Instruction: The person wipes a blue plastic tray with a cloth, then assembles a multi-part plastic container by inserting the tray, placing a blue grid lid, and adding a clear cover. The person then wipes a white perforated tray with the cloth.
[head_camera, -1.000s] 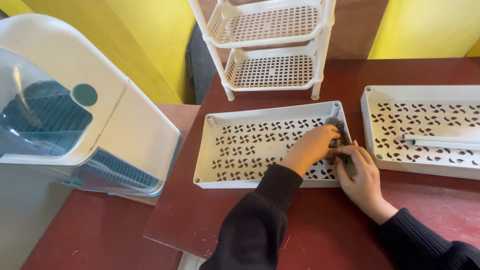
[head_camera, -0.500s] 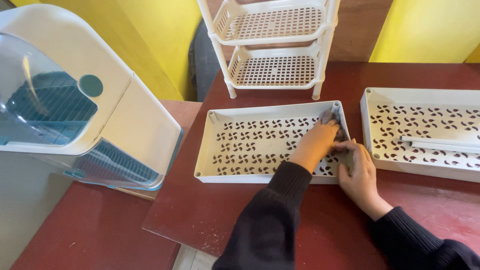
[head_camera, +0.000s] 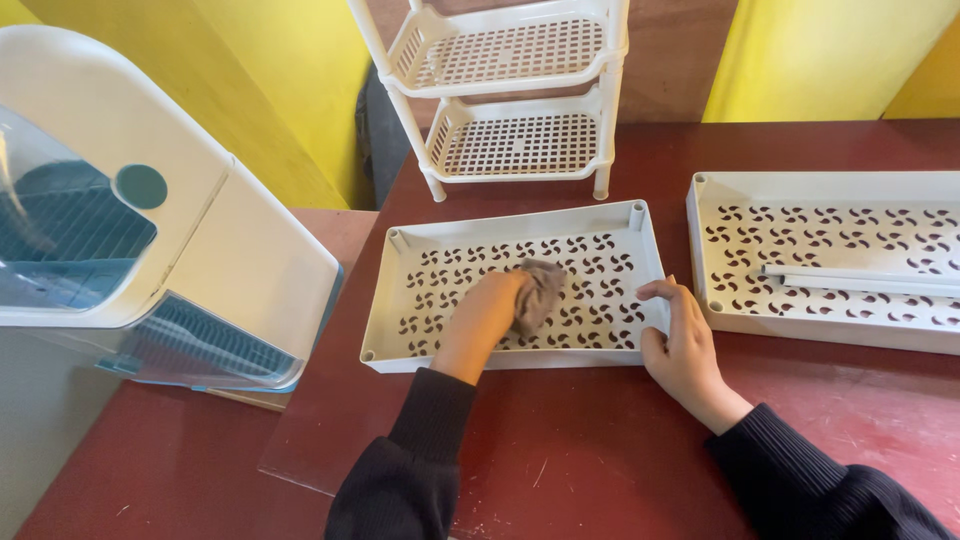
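Grey cloth (head_camera: 538, 292) under left hand (head_camera: 487, 312), inside white tray (head_camera: 520, 226).

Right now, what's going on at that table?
A person in dark sleeves presses a grey cloth with the left hand onto a perforated cream tray on the dark red table. The right hand grips the tray's right edge. A second tray lies to the right, a shelf rack behind.
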